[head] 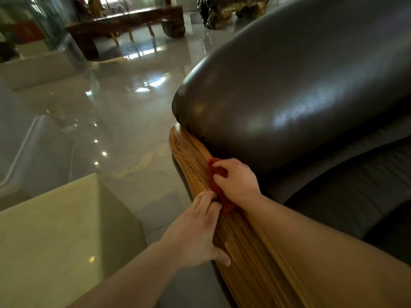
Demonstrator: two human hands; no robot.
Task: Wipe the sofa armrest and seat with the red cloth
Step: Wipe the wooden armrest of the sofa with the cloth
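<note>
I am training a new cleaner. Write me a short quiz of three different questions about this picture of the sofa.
1. True or false: the red cloth lies on the dark leather seat.
2. Which of the hands presses the cloth: A) right hand, B) left hand, C) neither?
3. Fill in: the armrest under the cloth is made of ____.

Key:
1. False; it lies on the wooden armrest.
2. A; the right hand is closed on the cloth, while the left hand rests on the armrest with its fingertips at the cloth's edge.
3. Wood.
</note>
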